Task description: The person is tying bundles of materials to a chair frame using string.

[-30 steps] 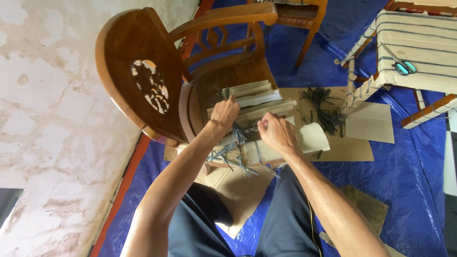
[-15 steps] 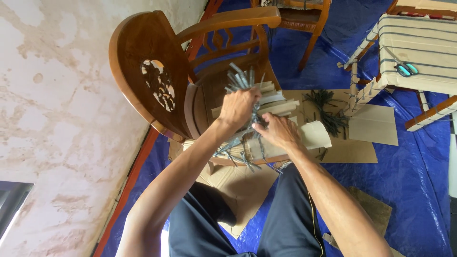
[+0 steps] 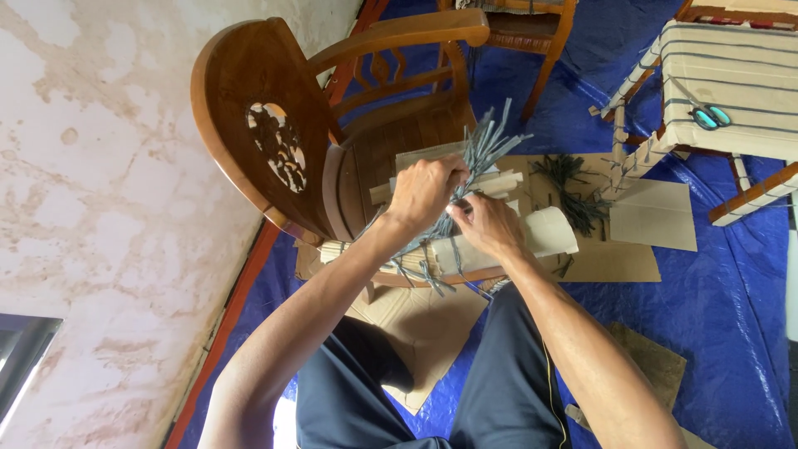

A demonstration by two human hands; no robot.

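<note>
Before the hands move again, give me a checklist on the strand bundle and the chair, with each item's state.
1. Left hand closed around the grey strand bundle: ok.
2. Right hand on the bundle's lower part: ok.
3. Strand ends gathered evenly: not ok, the upper ends fan out and loose ones hang below.
4. Bundle held over the wooden chair seat: ok.
5. Tie around the bundle: cannot tell, the hands hide it.
6. Spare strands lying on the cardboard: ok.
</note>
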